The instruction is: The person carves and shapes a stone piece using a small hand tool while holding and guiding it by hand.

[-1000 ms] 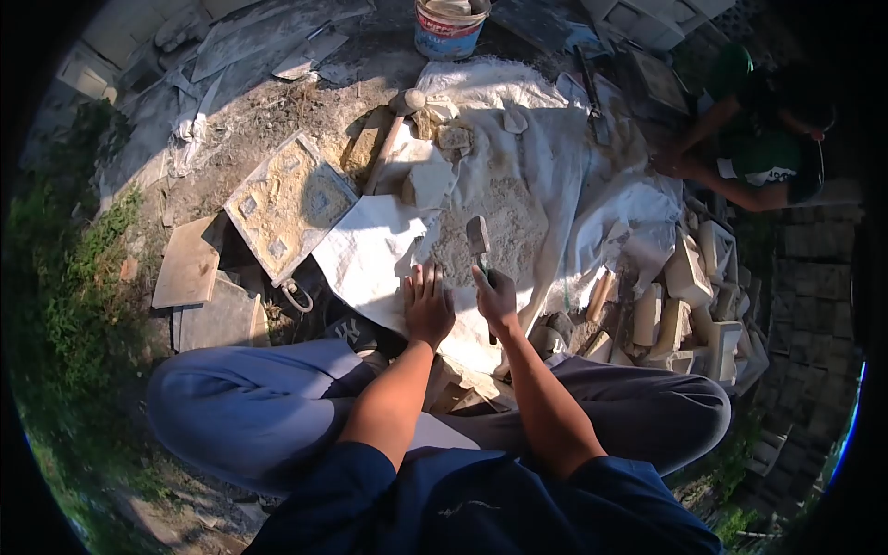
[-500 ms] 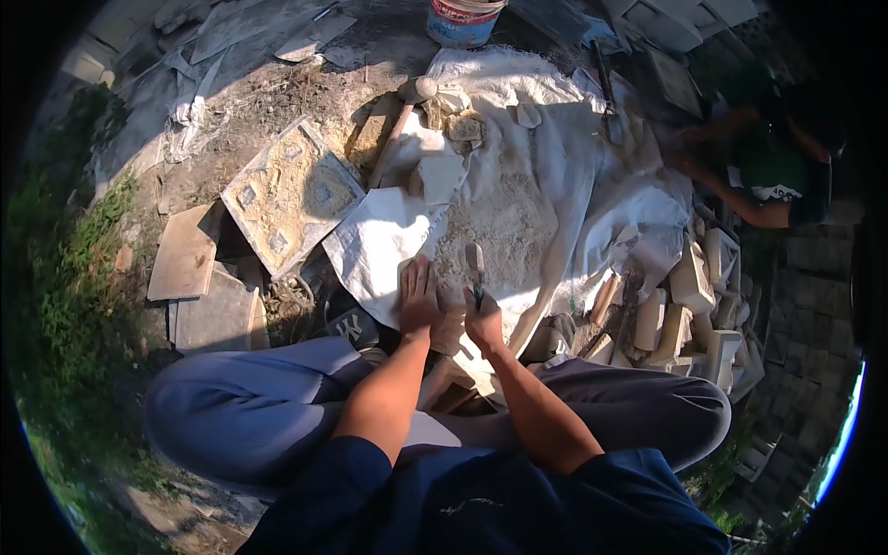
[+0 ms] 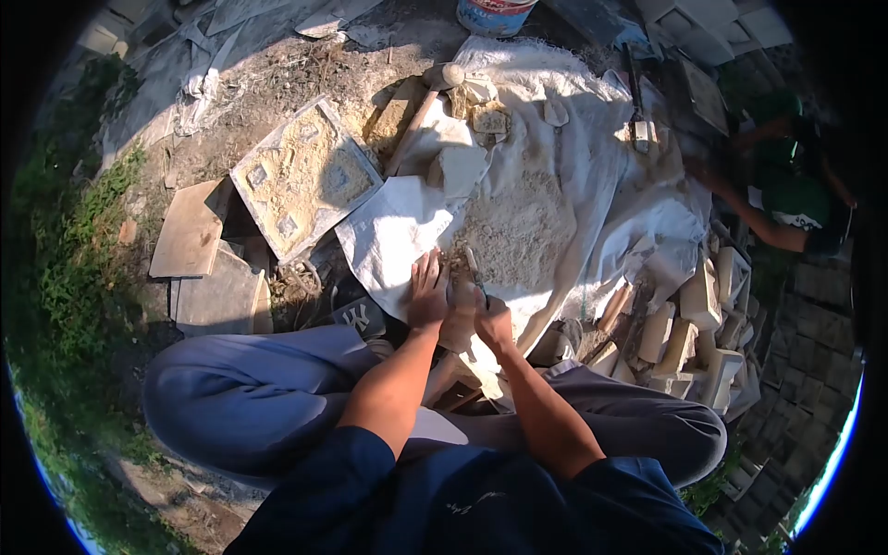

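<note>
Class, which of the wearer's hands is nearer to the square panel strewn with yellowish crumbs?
The left. The left hand is apart from the panel, below and right of it in view; the right hand, gripping a tool, lies farther right.

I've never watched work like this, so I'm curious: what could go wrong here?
The right hand grips a tool close to the bare left hand, so a slip might hurt it. The pale stones loosely heaped near the right knee could shift if bumped.
</note>
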### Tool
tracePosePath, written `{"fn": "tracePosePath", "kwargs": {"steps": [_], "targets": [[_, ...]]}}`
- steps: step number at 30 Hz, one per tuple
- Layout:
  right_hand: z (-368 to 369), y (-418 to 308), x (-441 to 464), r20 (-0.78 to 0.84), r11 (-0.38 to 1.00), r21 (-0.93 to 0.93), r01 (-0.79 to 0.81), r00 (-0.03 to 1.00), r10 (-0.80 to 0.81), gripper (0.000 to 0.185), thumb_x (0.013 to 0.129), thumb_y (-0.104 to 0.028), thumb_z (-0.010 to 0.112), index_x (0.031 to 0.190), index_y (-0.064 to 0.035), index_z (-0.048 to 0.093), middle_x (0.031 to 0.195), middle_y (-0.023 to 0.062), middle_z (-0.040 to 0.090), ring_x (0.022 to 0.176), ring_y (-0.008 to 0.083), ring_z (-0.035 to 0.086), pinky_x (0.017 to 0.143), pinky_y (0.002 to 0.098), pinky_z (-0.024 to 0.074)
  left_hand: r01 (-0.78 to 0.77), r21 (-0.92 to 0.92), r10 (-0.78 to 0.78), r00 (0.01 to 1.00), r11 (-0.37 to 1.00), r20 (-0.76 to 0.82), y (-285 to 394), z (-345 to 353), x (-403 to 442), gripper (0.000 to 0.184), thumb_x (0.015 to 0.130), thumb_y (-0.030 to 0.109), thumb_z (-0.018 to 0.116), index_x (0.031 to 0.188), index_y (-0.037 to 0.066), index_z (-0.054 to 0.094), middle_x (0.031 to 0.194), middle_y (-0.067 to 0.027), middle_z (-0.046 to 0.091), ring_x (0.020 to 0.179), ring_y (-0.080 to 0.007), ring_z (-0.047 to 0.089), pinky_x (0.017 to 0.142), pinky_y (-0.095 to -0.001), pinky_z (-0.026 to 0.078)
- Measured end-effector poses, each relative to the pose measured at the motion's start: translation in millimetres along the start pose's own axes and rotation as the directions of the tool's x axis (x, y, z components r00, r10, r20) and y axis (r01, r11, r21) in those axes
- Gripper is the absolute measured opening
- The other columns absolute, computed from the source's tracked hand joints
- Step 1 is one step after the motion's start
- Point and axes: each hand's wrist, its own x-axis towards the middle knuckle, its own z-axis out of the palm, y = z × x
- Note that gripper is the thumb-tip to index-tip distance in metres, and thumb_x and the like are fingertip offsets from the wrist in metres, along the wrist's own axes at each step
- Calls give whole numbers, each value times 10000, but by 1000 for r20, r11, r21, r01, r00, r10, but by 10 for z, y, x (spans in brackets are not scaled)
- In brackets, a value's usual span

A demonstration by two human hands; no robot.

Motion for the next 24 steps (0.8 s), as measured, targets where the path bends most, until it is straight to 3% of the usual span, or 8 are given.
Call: {"fn": "tracePosePath", "kwargs": {"steps": [7, 9, 13, 14, 17, 18, 20, 24], "targets": [[-5, -277, -22, -157, 972, 164, 167, 977, -141, 469, 1055, -325, 477, 805, 60, 574, 679, 307, 534, 612, 443, 424, 590, 468, 400, -10, -76, 9, 1000, 997, -10, 93, -225, 31, 509, 889, 126, 537, 1391, 41, 542, 1541, -162, 412, 1454, -340, 347, 1203, -502, 270], [23, -165, -48, -68, 996, 81, 21, 998, -15, 505, 1051, -369, 487, 822, 69, 591, 677, 297, 563, 605, 407, 466, 601, 449, 423, -32, 28, 32, 999, 999, -6, 45, -131, 51, 504, 901, 131, 520, 1397, 43, 541, 1558, -162, 386, 1473, -340, 319, 1210, -512, 258], [-182, -455, 52, 71, 970, 106, -217, 975, 211, 533, 1052, -389, 492, 822, 80, 596, 641, 256, 556, 610, 314, 453, 618, 427, 431, 2, -52, 0, 999, 999, 50, 99, -228, 37, 508, 884, 130, 552, 1383, 36, 547, 1540, -178, 406, 1468, -362, 321, 1214, -519, 245], [-152, -402, 62, 80, 969, 102, -226, 973, 219, 533, 1052, -389, 492, 822, 80, 596, 641, 256, 556, 610, 314, 453, 618, 427, 431, -5, -104, 5, 1000, 995, 1, 100, -219, 37, 515, 873, 120, 567, 1380, 33, 545, 1529, -180, 421, 1463, -367, 326, 1214, -520, 242], [-44, -310, 22, -157, 975, 196, 102, 985, -71, 492, 1054, -344, 497, 828, 73, 627, 697, 305, 589, 633, 413, 565, 620, 426, 460, 28, -130, -24, 999, 991, 30, 135, -301, 37, 509, 869, 96, 567, 1373, 33, 551, 1531, -178, 423, 1459, -364, 331, 1211, -523, 246], [-29, -305, -63, -174, 981, 182, 73, 984, -40, 533, 1047, -393, 487, 843, 74, 642, 706, 304, 601, 706, 469, 604, 656, 460, 476, 23, -141, -18, 999, 990, 35, 134, -288, 55, 501, 879, 91, 551, 1378, 39, 551, 1546, -168, 407, 1466, -354, 325, 1212, -525, 244], [-22, -80, -34, 61, 980, 76, -184, 982, 179, 588, 1040, -447, 461, 846, 73, 655, 720, 306, 615, 780, 522, 605, 699, 495, 483, 17, -81, -16, 1000, 997, 13, 49, -73, 19, 487, 911, 52, 477, 1392, 70, 554, 1580, -128, 365, 1486, -340, 294, 1219, -536, 231], [-118, -258, 90, 8, 990, 99, -102, 995, 102, 665, 1039, -494, 447, 741, 84, 589, 672, 304, 561, 607, 425, 526, 640, 504, 434, 1, -61, -1, 1000, 998, -6, 132, -227, 67, 475, 914, 70, 493, 1385, 56, 553, 1559, -138, 395, 1475, -347, 311, 1217, -526, 239]]}}
